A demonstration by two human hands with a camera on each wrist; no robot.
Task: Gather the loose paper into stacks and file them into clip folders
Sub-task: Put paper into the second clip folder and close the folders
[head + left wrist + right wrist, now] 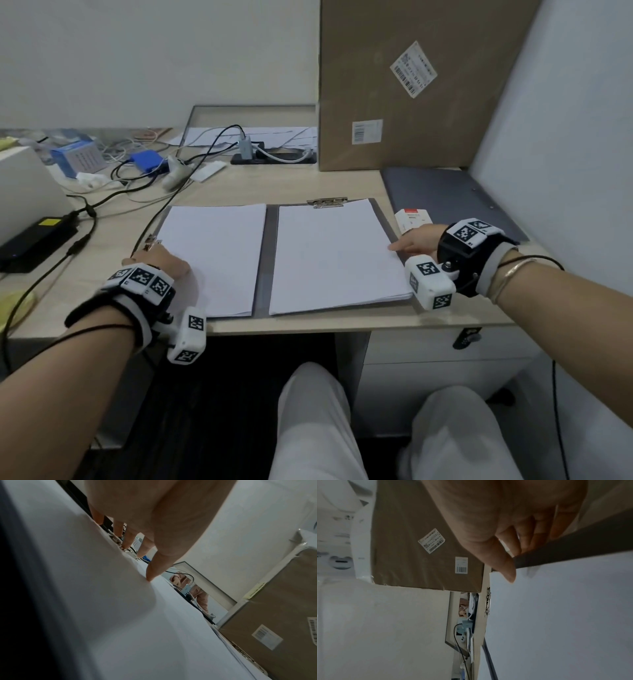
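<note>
An open grey clip folder [266, 260] lies flat on the desk. Each half carries a stack of white paper: the left stack [212, 257] and the right stack [335, 253]. A metal clip [327, 202] holds the right stack at its top, and a second clip [152, 241] sits at the folder's left edge. My left hand [161, 262] rests at that left edge; its thumb [151, 574] presses on the paper, and its straight fingers [128, 540] touch by the clip. My right hand [412, 241] pinches the folder's right edge [573, 550], thumb [508, 572] on the paper.
A large cardboard box [411, 85] stands at the back right. A closed dark folder [445, 195] and a small white-and-red box [412, 219] lie right of the open folder. Cables, a black power adapter [34, 240], blue boxes [147, 161] and a power strip [274, 156] crowd the left and back.
</note>
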